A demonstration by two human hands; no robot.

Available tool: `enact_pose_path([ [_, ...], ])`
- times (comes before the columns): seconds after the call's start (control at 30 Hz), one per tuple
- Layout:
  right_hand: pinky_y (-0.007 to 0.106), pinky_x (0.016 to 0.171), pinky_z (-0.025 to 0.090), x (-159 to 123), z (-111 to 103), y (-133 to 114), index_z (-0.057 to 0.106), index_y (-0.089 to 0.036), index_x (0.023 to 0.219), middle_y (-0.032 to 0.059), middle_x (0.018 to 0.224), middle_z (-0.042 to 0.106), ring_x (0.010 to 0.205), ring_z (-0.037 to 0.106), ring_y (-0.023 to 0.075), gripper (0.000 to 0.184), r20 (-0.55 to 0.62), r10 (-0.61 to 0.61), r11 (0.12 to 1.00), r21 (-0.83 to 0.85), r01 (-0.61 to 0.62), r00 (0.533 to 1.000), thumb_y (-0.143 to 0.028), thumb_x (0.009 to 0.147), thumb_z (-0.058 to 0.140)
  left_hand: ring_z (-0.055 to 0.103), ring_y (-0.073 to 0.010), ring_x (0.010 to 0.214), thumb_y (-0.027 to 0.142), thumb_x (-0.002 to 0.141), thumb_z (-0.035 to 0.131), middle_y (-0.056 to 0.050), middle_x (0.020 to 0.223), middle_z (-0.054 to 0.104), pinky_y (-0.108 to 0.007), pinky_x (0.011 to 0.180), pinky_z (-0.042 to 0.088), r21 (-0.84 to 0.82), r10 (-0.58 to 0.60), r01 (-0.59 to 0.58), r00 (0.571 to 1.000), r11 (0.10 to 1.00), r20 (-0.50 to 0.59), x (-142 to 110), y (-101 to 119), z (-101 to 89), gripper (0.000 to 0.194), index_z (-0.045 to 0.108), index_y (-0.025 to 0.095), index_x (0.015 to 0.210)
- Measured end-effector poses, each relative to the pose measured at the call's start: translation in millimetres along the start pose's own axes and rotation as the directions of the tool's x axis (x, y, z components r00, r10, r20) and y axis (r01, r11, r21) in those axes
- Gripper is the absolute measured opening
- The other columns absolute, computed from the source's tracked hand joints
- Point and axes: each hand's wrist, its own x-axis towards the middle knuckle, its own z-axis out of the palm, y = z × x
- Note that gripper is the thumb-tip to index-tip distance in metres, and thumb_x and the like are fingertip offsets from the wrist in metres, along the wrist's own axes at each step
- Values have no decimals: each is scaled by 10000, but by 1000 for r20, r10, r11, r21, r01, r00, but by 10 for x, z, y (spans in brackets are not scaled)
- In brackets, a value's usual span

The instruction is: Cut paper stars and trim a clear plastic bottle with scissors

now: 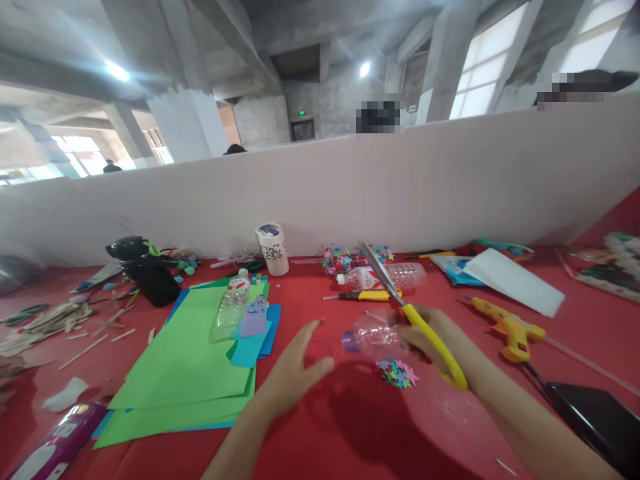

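Craft workshop under concrete beams (pixel 237 37): yellow-handled scissors (pixel 415 318), glue gun (pixel 513 328), green paper (pixel 187 357).

Both arms are bare for as much of them as I can see, the left forearm (pixel 240 440) and the right forearm (pixel 530 421) alike, plain and even in outline and narrowing gradually along their length. The left hand (pixel 293 378) is ungloved, slim, with a slender thumb (pixel 320 371) and long fingers (pixel 307 335) that taper towards rounded tips (the nails are too blurred for me to make out). The right hand (pixel 453 335), partly hidden from view, looks just as slim and bare.
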Motion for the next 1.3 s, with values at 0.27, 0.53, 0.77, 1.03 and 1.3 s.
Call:
enact_pose_path([
  [0.27, 255, 436, 361, -259, -336, -211, 540, -233, 706, -68, 444, 494, 412, 468, 124, 77, -38, -111, 993, 35, 112, 993, -300, 671, 553, 568, -283, 1213, 356, 938, 590, -119, 1395, 543, -534, 1006, 478, 65, 10, -8, 999, 998, -31, 877, -343, 20, 394, 560, 203, 1300],
  [0.53, 260, 435, 315, -410, -273, 14, 587, -218, 738, -89, 434, 439, 390, 409, 114, 177, -74, -59, 997, 37, 62, 996, -350, 630, 540, 471, -248, 1376, 463, 982, 425, -81, 1425, 593, -475, 1200, 252, -61, 118, -105, 954, 993, 274, 703, -213, 189, 397, 702, 265, 1186],
  [0.77, 269, 438, 319, -395, -302, 115, 572, -226, 736, -77, 413, 466, 386, 417, 127, 172, -58, -63, 997, 42, 65, 996, -376, 652, 565, 715, -269, 1058, 520, 978, 330, -135, 1080, 778, -452, 1003, 493, -186, 91, -32, 942, 982, 323, 119, -345, -118, 558, 762, 174, 1051],
  [1.03, 261, 442, 344, -509, -234, 136, 593, -206, 723, -72, 419, 480, 389, 436, 118, 196, -37, -88, 995, 46, 90, 995, -398, 685, 597, 317, -282, 1477, 648, 882, 477, -148, 1535, 450, -479, 1235, 94, -6, 67, -67, 987, 998, 146, 74, -551, -249, 692, 575, 170, 1373],
  [1.3, 241, 414, 365, -769, -141, 213, 603, -192, 774, -91, 487, 499, 385, 449, 99, 168, -31, -119, 993, 22, 120, 992, -351, 810, 642, 504, -242, 1361, 574, 907, 503, -55, 1383, 631, -431, 1176, 309, -23, 178, -182, 918, 983, 354, -572, -310, -44, 475, 699, 277, 1221],
])
